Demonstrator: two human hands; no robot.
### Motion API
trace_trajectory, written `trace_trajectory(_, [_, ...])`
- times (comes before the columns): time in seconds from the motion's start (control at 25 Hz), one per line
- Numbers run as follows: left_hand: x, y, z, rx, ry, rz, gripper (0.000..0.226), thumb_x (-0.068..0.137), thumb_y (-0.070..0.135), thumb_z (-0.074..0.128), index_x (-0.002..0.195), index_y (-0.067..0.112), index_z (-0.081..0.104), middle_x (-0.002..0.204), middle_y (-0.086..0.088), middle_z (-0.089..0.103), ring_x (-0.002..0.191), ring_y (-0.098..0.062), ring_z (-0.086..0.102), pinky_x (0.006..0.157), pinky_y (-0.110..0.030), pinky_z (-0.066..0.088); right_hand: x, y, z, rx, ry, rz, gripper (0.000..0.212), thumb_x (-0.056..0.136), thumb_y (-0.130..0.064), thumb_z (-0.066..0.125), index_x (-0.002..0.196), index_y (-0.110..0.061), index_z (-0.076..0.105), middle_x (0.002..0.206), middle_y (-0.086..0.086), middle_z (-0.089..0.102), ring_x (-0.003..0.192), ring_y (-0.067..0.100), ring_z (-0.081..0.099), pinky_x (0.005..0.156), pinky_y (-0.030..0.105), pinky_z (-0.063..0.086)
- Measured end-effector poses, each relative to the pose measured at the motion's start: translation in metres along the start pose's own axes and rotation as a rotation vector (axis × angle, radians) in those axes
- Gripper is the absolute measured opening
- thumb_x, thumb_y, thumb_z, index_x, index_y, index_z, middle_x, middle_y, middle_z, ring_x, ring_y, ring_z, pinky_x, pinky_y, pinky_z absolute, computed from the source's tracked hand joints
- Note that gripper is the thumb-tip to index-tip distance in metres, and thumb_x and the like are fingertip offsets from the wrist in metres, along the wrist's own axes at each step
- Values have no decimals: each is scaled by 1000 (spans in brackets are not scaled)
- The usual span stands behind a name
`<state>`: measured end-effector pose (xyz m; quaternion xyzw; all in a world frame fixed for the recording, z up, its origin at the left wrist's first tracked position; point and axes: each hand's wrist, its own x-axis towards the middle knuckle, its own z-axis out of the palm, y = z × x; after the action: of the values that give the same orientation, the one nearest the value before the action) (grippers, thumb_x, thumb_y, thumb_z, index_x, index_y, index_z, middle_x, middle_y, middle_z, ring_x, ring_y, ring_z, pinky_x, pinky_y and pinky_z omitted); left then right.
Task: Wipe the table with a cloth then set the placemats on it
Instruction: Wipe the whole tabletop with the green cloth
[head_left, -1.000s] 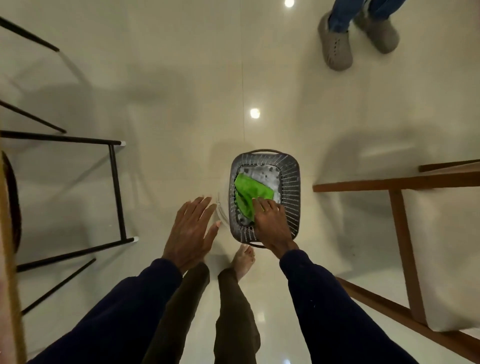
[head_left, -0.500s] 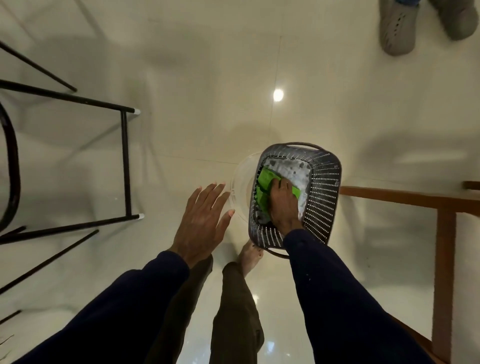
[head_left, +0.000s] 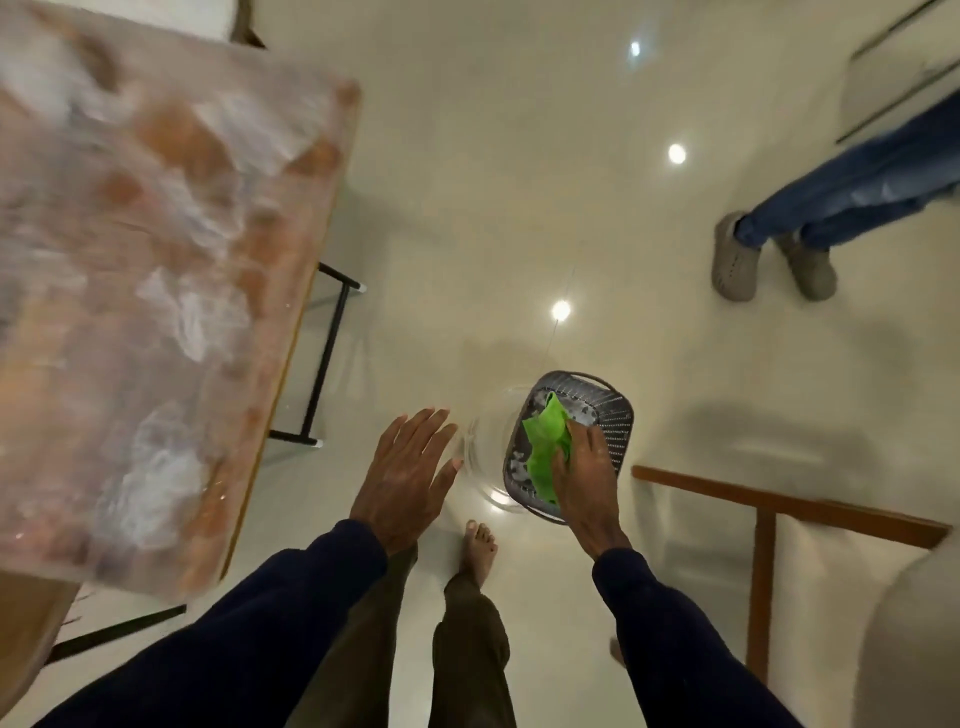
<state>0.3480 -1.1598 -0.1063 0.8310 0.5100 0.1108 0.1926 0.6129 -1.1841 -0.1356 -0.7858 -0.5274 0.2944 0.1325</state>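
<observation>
Your right hand (head_left: 587, 480), the one at the grip, is bare. Just behind it, from the wrist back, a long dark navy sleeve (head_left: 675, 639) covers your arm, plain and loose, with its cuff closing at the wrist. Your left hand (head_left: 402, 480), off to the left of the grip, is bare too and comes out of a matching navy sleeve (head_left: 249, 634). Nearer you than the grip, between the two sleeves, you wear dark olive-brown trousers (head_left: 467, 654) with narrow legs, and the foot (head_left: 479, 551) closest to the grip is bare, toes showing.
</observation>
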Motion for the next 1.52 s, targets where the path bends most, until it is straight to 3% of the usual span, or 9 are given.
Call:
trace_trajectory(0.16, [-68, 18, -68, 31, 149, -158, 44, 107, 33, 45, 138, 6, 62, 149, -16, 59, 142, -31, 52, 126, -46, 28, -44, -80, -31, -7, -56, -250, 31, 107, -17, 51, 138, -12, 55, 126, 6, 58, 110, 17, 53, 94, 38, 51])
trace_trajectory(0.28, [-138, 9, -97, 49, 213, -350, 46, 110, 35, 41, 139, 7, 62, 150, -14, 58, 142, -31, 53, 121, -49, 32, -76, -147, -26, -28, -175, -478, 34, 107, -17, 53, 140, -12, 55, 123, 4, 56, 99, 16, 55, 82, 37, 51])
trace_trajectory(0.44, [-216, -23, -123, 94, 291, -592, 51, 112, 38, 34, 143, 8, 61, 154, -15, 55, 143, -34, 51, 118, -52, 35, -107, -237, 14, -117, -377, -750, 38, 105, -19, 52, 142, -14, 53, 124, 4, 52, 105, 25, 58, 80, 44, 54])
trace_trajectory(0.68, [-278, -82, -148, 109, 426, -775, 48, 108, 33, 43, 146, 6, 58, 155, -16, 53, 144, -35, 50, 119, -56, 38, -127, -360, 98, -158, -438, -1008, 40, 108, -23, 52, 146, -10, 51, 131, 12, 53, 111, 28, 57, 80, 42, 56])
trace_trajectory(0.8, [-295, -120, -150, 96, 424, -820, 48, 109, 34, 42, 144, 5, 59, 156, -17, 52, 145, -35, 48, 121, -56, 35, -123, -391, 139, -283, -403, -997, 38, 105, -18, 59, 140, -5, 54, 132, 18, 56, 120, 35, 56, 84, 49, 59])
trace_trajectory(0.92, [-307, -154, -145, 84, 405, -804, 48, 109, 34, 41, 142, 5, 60, 155, -18, 52, 145, -35, 48, 121, -55, 32, -125, -392, 167, -330, -325, -994, 34, 91, -3, 71, 123, 5, 62, 119, 23, 62, 111, 44, 59, 83, 52, 58])
trace_trajectory(1.08, [-317, -187, -146, 46, 382, -786, 50, 110, 36, 38, 141, 4, 62, 154, -18, 54, 145, -36, 50, 122, -54, 33, -147, -390, 194, -225, -260, -954, 36, 103, -3, 55, 138, 1, 54, 135, 19, 58, 125, 37, 56, 105, 45, 53])
trace_trajectory(1.32, [-324, -204, -148, 21, 336, -737, 52, 110, 37, 35, 143, 6, 59, 154, -19, 54, 144, -37, 50, 121, -55, 38, -172, -387, 214, -125, -432, -712, 57, 109, -23, 41, 162, -6, 29, 166, 17, 34, 152, 35, 35, 122, 50, 38])
trace_trajectory(1.52, [-318, -208, -151, 11, 327, -711, 51, 110, 37, 35, 146, 7, 55, 154, -18, 53, 145, -36, 49, 122, -56, 37, -160, -354, 198, -230, -392, -932, 58, 110, -24, 44, 161, -5, 24, 168, 18, 31, 154, 31, 30, 123, 52, 36])
